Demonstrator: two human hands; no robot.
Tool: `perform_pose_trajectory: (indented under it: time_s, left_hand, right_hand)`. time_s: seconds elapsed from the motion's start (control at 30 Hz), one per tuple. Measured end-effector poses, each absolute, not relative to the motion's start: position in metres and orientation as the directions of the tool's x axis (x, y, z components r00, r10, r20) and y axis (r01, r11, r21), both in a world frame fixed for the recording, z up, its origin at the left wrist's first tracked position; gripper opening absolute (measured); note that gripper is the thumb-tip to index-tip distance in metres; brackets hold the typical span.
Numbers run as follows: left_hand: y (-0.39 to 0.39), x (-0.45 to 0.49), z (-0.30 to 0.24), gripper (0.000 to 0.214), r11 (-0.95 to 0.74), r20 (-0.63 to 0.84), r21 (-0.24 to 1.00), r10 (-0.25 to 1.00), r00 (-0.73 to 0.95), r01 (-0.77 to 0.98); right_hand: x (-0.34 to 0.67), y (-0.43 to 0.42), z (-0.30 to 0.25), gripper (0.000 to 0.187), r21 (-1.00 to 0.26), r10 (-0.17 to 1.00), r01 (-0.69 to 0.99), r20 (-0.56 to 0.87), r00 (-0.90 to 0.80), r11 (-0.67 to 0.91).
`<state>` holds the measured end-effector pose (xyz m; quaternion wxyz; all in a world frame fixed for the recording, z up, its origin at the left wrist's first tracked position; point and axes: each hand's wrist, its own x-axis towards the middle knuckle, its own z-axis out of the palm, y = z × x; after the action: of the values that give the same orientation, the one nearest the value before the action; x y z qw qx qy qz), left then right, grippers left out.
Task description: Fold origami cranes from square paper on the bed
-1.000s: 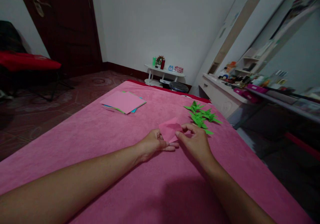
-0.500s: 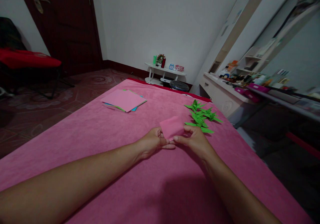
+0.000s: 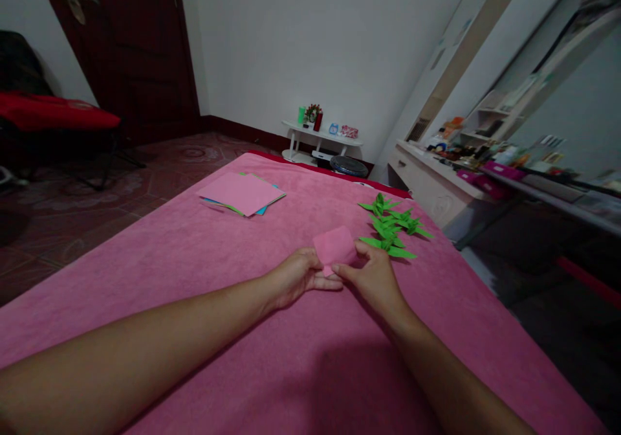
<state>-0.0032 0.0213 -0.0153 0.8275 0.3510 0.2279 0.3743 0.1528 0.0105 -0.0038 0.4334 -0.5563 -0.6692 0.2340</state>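
Observation:
A small folded piece of pink paper (image 3: 334,246) is held between my two hands, above the pink cover. My left hand (image 3: 301,273) grips its left side, with the lower fingers stretched out beneath it. My right hand (image 3: 376,278) pinches the right side and lower corner, its thumb on the near edge. The paper's lower edge looks bent near that thumb. Just beyond my right hand lie several green folded-paper pieces (image 3: 387,226) with pointed tips.
A stack of coloured paper sheets (image 3: 242,193), pink on top, lies at the left of the pink-covered surface (image 3: 194,260). Past the far edge stands a small white shelf (image 3: 323,129). A cluttered dressing table (image 3: 436,182) is at right, a red chair (image 3: 53,112) at left.
The paper's lower edge now bends inward by my right thumb, and its outline looks rounder. My left fingers have straightened somewhat under it. The sheets and green pieces stay put.

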Motion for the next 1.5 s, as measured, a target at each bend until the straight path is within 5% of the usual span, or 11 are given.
perform_pose_trajectory:
  time_s: [0.23, 0.47, 0.7, 0.9, 1.13, 1.3, 1.5]
  left_hand:
    - [0.022, -0.003, -0.017, 0.044, 0.462, -0.105, 0.749, 0.791, 0.603, -0.475]
    - [0.023, -0.004, -0.022, 0.043, 0.465, -0.056, 0.722, 0.777, 0.627, -0.512]
    - [0.019, -0.003, -0.02, 0.04, 0.4, 0.0, 0.778, 0.771, 0.636, -0.485]
    - [0.019, -0.004, -0.02, 0.036, 0.394, -0.028, 0.806, 0.77, 0.637, -0.442]
    - [0.021, -0.008, -0.014, 0.041, 0.472, -0.04, 0.724, 0.757, 0.652, -0.503]
    - [0.026, -0.01, -0.015, 0.025, 0.592, -0.082, 0.581, 0.725, 0.684, -0.558]
    - [0.024, -0.008, -0.02, 0.022, 0.527, -0.045, 0.623, 0.761, 0.647, -0.578]
  right_hand:
    - [0.152, 0.009, -0.002, 0.017, -0.867, 0.967, 0.431, 0.246, -0.065, 0.25]
    - [0.152, 0.009, -0.001, 0.013, -0.83, 0.961, 0.492, 0.271, -0.06, 0.265]
    - [0.154, 0.01, 0.002, 0.013, -0.966, 0.99, 0.216, 0.137, -0.041, 0.143]
    - [0.156, 0.01, 0.002, 0.016, -0.973, 0.991, 0.184, 0.134, -0.029, 0.137]
    - [0.156, 0.009, 0.003, 0.017, -0.987, 0.993, 0.13, 0.082, -0.08, 0.092]
    - [0.158, 0.01, 0.005, 0.016, -0.987, 0.992, 0.106, 0.117, -0.041, 0.121]
    - [0.155, 0.009, 0.008, 0.014, -0.986, 0.99, 0.087, 0.139, -0.035, 0.141]
